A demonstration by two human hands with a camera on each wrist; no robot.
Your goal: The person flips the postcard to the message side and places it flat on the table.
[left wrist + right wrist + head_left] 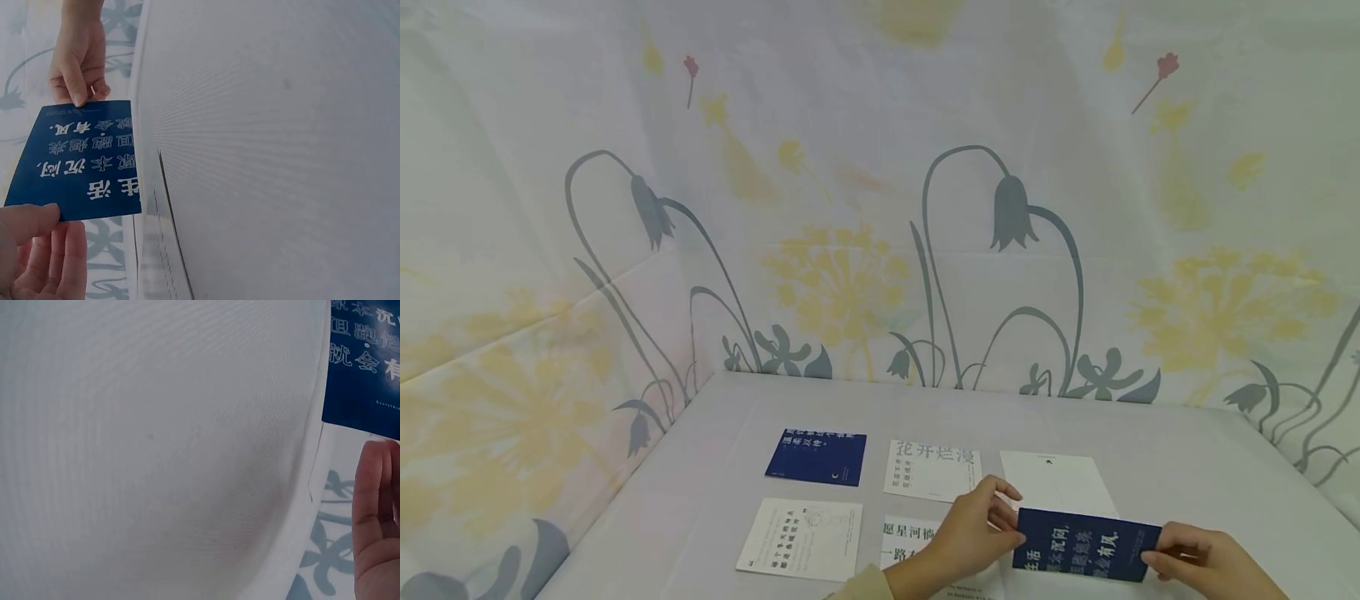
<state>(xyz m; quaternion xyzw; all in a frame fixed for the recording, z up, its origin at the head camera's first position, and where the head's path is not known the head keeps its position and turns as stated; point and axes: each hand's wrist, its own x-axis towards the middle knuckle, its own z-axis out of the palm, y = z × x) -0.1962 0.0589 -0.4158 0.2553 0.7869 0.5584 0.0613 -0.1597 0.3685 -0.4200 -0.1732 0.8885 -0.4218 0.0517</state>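
A dark blue card printed with white and grey characters is held up above the table, tilted, between both hands. My left hand pinches its left end, thumb on the printed face, as the left wrist view also shows with the card and the left hand. The opposite end is pinched by my right hand. In the right wrist view only part of the card and the right hand's fingers show. Behind the card lies a plain white card, partly covered.
On the light grey table lie another blue card, a white card with large grey characters, a cream card with a faint drawing, and a white card partly behind my left arm. A flower-patterned cloth stands behind.
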